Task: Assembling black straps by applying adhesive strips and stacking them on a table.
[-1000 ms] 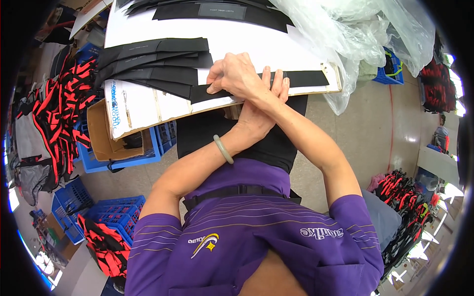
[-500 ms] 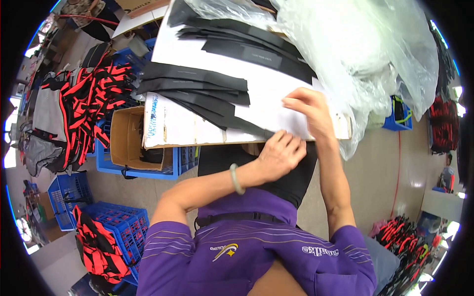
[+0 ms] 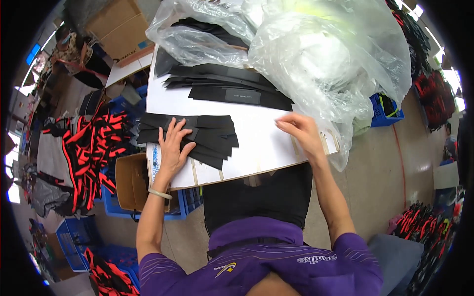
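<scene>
My left hand (image 3: 173, 148) lies with its fingers spread on a fanned pile of black fabric strips (image 3: 212, 135) at the left front of the white table (image 3: 256, 126). The strips overlap unevenly, and their free ends point right. My right hand (image 3: 303, 134) hovers over the table's right part, thumb and forefinger nearly together; anything between them is too small to make out. Farther back lies a second stack of black strips (image 3: 217, 92), the front one bearing a grey label patch (image 3: 243, 96).
Clear plastic bags (image 3: 331, 54) cover the table's back and right. A cardboard box (image 3: 131, 182) sits in a blue crate (image 3: 187, 204) below the left edge. Red-and-black pieces (image 3: 98, 148) are heaped at the left. Another person (image 3: 79, 54) stands at the far left.
My left hand has left the table's front edge, where it was at a strip's end, and moved left onto the pile. That strip no longer reaches out rightward. My right hand keeps its pose.
</scene>
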Tool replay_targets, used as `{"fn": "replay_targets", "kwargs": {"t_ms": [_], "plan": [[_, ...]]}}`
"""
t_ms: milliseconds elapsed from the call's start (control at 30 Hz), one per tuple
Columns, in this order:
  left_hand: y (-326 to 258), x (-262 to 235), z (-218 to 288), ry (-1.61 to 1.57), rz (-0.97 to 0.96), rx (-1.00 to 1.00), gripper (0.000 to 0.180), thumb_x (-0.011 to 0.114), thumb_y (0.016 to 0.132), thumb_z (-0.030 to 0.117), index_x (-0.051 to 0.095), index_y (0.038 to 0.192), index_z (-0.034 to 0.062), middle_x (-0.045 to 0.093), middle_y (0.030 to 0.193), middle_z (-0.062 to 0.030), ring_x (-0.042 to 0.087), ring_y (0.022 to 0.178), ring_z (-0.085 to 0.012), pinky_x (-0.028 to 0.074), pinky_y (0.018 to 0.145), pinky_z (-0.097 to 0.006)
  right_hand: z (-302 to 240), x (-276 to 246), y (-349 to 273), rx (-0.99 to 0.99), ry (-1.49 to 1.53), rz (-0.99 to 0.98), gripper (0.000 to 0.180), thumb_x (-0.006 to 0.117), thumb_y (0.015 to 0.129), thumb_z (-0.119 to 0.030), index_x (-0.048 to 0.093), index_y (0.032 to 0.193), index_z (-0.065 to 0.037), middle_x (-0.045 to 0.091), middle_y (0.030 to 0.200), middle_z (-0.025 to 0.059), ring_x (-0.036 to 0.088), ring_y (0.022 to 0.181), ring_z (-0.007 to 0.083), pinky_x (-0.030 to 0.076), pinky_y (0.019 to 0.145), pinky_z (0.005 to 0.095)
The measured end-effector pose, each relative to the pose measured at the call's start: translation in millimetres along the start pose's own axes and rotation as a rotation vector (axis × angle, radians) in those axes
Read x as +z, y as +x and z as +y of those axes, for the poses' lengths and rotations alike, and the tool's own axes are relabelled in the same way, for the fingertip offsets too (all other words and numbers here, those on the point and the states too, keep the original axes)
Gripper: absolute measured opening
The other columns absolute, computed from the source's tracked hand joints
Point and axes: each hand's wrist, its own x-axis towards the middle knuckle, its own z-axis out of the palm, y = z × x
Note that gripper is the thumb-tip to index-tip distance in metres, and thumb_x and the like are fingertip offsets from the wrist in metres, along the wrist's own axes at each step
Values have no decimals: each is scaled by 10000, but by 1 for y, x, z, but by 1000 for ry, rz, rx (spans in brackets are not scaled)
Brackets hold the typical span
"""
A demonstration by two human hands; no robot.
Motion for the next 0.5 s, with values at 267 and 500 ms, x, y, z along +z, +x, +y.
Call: {"fn": "replay_targets", "kwargs": {"t_ms": [267, 500], "plan": [[14, 8, -3, -28, 65, 53, 278, 636, 857, 251, 560, 1082, 105, 530, 1323, -77, 372, 1345, -301, 94, 1135, -532, 55, 60, 101, -613, -1113, 235, 206, 731, 737, -174, 689, 930, -114, 623, 995, 19, 548, 964, 212, 413, 809, 366], [39, -8, 82, -657, 180, -138, 435, 676, 852, 156, 540, 1227, -15, 544, 1304, -153, 465, 1271, -277, 286, 1101, -415, -27, 51, 60, -455, -516, 56, 140, 683, 820, -153, 699, 879, -27, 608, 768, 51, 572, 714, 177, 441, 633, 305]]}}
